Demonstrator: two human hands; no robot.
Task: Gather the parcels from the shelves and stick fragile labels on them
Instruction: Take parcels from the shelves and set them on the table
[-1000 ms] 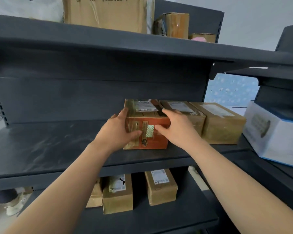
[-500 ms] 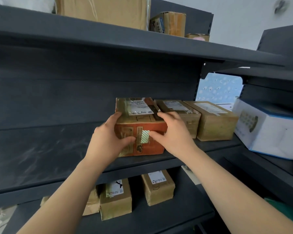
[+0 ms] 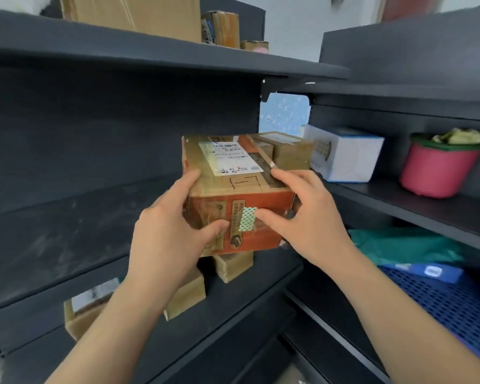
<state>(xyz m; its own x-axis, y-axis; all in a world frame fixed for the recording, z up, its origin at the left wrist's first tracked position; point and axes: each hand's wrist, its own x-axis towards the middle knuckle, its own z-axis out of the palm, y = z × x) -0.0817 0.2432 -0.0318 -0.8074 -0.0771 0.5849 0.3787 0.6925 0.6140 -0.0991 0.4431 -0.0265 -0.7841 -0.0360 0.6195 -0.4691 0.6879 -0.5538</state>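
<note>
A taped cardboard parcel [image 3: 234, 187] with a red front, a white address slip on top and a small green-patterned sticker [image 3: 247, 219] on its front is held in the air, clear of the dark middle shelf [image 3: 67, 231]. My left hand [image 3: 175, 234] grips its left side with the thumb across the front. My right hand [image 3: 305, 217] grips its right side, thumb near the sticker. Two more brown parcels [image 3: 288, 149] stay on the shelf behind it.
Brown parcels [image 3: 233, 266] lie on the lower shelf [image 3: 178, 336]. More boxes [image 3: 133, 15] stand on the top shelf. The right-hand rack holds a white and blue box [image 3: 347, 156], a pink pot [image 3: 438, 167], green bags [image 3: 408, 245] and a blue mesh basket [image 3: 455, 303].
Both hands have lifted the red-fronted parcel off the middle shelf and drawn it towards me. The view has swung to the right, showing more of the right-hand rack.
</note>
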